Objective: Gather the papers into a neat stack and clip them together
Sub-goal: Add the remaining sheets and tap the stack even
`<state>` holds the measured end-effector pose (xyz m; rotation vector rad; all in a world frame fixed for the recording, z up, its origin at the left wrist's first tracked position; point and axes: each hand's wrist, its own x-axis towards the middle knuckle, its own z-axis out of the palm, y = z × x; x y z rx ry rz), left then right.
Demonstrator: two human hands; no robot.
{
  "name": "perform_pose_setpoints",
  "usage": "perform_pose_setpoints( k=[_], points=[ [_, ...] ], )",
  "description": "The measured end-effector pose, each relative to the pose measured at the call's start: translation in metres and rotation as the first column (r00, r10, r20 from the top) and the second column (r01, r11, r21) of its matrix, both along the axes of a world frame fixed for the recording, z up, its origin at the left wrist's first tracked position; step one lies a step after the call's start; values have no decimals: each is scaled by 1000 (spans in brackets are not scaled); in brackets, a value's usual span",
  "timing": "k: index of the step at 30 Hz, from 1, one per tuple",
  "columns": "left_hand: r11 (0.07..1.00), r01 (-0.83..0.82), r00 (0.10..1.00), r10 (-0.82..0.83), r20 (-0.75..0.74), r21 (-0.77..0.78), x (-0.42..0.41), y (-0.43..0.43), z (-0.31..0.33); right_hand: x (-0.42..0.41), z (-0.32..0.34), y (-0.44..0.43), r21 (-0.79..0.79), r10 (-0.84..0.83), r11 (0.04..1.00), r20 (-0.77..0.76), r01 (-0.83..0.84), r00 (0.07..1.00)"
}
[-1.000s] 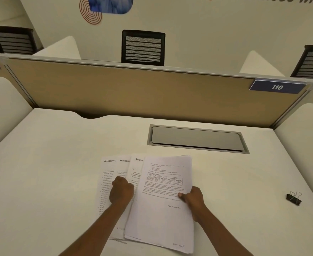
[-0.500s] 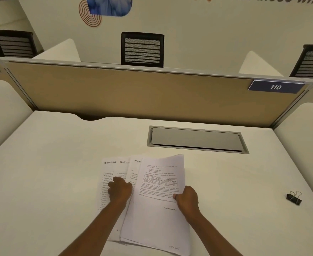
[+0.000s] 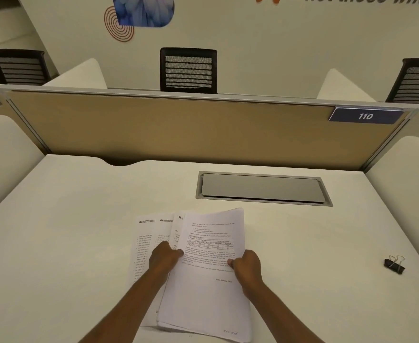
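Both hands sit low in the middle of the frame, one on each side of a loose sheaf of white printed papers point(image 3: 208, 300). Left hand point(image 3: 165, 258) is curled, its knuckles over the fanned-out sheets on the left, its thumb and fingertips closed on the left edge of the topmost pages. Those fanned sheets show dark letterheads and lines of small print, and they stick out leftward from under the top pages, so the edges are not lined up. The top page carries a small table and paragraphs of text; its far end lifts a little off the off-white tabletop point(image 3: 67, 243). Right hand point(image 3: 246, 267) pinches the right edge of the top pages, thumb on the printed face and the other fingers curled beneath.

Well apart from the papers, toward the right edge of the frame, a small black binder clip with silver wire handles point(image 3: 394, 264) lies on the tabletop, touched by neither hand.

Above the papers and slightly right, a grey rectangular metal hatch point(image 3: 263, 188) is set flush into the tabletop. Behind it a tan divider panel point(image 3: 178, 129) spans the frame, with a dark blue label reading 110 point(image 3: 365, 116) at its upper right. Over the panel three black mesh-backed chairs show: one at upper left point(image 3: 18, 66), one in the upper middle point(image 3: 188, 70), one at upper right point(image 3: 416, 81).
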<state>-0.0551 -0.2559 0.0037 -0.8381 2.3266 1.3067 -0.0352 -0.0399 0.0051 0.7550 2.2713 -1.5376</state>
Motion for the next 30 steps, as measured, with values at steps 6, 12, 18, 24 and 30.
perform_pose_setpoints(
  k=[6,12,18,24,30],
  points=[
    [952,-45,998,55,-26,302,1,-2,-6,1,0,1,-39,-24,999,-8,24,1000],
    [912,-16,995,54,-80,409,7,9,-5,2,-11,5,127,1,992,32,-5,1000],
    [869,22,986,63,-155,495,16,2,-3,1,-12,7,121,61,991,-21,-58,998],
    [797,68,973,79,-215,600,24,-1,2,5,5,15,-174,28,984,-66,-39,997],
    [900,72,965,47,-260,431,23,2,-1,9,5,16,-240,48,967,-139,-81,989]
  ],
)
